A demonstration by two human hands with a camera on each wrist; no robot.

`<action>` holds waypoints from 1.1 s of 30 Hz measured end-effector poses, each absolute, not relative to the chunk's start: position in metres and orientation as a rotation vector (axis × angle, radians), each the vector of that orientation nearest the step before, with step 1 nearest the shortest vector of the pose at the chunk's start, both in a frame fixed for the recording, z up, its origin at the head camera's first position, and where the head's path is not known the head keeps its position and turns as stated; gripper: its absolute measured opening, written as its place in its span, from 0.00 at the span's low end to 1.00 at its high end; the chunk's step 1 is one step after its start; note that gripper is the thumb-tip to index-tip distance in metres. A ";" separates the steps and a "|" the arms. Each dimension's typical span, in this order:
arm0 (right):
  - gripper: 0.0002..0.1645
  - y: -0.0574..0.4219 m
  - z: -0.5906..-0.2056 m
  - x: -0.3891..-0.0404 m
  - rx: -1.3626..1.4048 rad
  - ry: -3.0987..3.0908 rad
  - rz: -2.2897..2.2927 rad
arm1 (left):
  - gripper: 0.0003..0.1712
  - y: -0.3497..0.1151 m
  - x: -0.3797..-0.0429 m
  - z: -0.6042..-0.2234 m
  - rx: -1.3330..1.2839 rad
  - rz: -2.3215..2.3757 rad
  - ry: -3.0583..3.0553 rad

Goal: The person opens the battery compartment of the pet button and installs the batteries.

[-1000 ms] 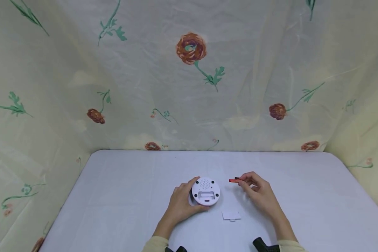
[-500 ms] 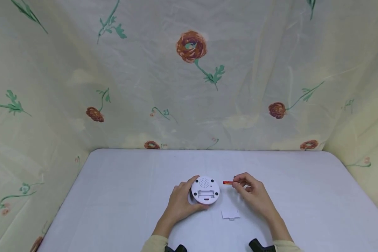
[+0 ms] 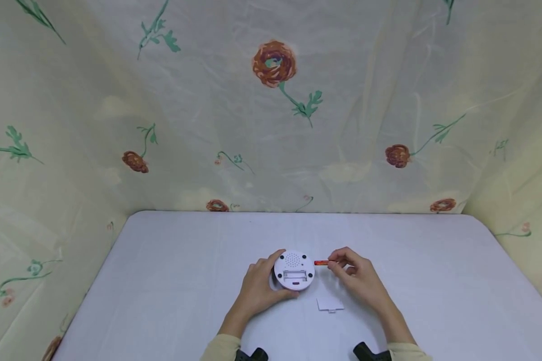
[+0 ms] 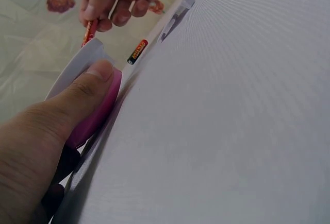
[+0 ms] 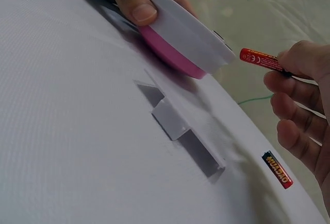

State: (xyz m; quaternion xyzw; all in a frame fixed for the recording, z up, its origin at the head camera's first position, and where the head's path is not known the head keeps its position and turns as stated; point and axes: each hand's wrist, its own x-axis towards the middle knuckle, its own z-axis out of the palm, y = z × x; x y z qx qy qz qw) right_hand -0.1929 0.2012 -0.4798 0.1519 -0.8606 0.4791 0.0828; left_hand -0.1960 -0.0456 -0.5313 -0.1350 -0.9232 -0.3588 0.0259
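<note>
Left hand point(image 3: 258, 288) has the device point(image 3: 294, 267): grip spread across its width, thumb on the near rim, fingers round the left/far side. Device is round, white with a pink lower part, at the middle of the near half of the tabletop point(image 3: 185, 260), tipped so its white face looks back at the head camera. Can't tell if its lower edge touches the tabletop. Face carries four black feet point(image 3: 282, 257), a patch of small holes point(image 3: 292, 258) toward the far side, and an uncovered slot point(image 3: 295, 275) toward the near side. Right hand point(image 3: 359, 275) is right of the device, grip closed to a thumb-and-finger pinch on the battery point(image 3: 321, 262); its other fingers are loosely bent. Battery is red, roughly level, free end pointing left, just beside the device's right rim; right wrist view shows a small gap. Spare point(image 5: 277, 170), red and dark, lies on the tabletop; head view doesn't show it. Cover point(image 3: 330, 304), white with a small tab on its near edge, lies on the tabletop, right of and nearer than the device. Flowered curtain point(image 3: 208, 110) runs behind and down both sides. Pale sleeves point(image 3: 221, 348), black wrist gear point(image 3: 370, 352) at the near edge.
</note>
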 end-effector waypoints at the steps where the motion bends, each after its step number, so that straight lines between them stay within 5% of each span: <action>1: 0.06 0.199 -0.475 -0.191 0.455 -2.577 1.429 | 0.59 -0.046 -0.196 -0.531 -0.419 -1.110 -2.850; 33: 0.08 0.183 -0.489 -0.199 0.720 -2.549 1.295 | 0.57 -0.045 -0.200 -0.530 -0.464 -1.064 -2.813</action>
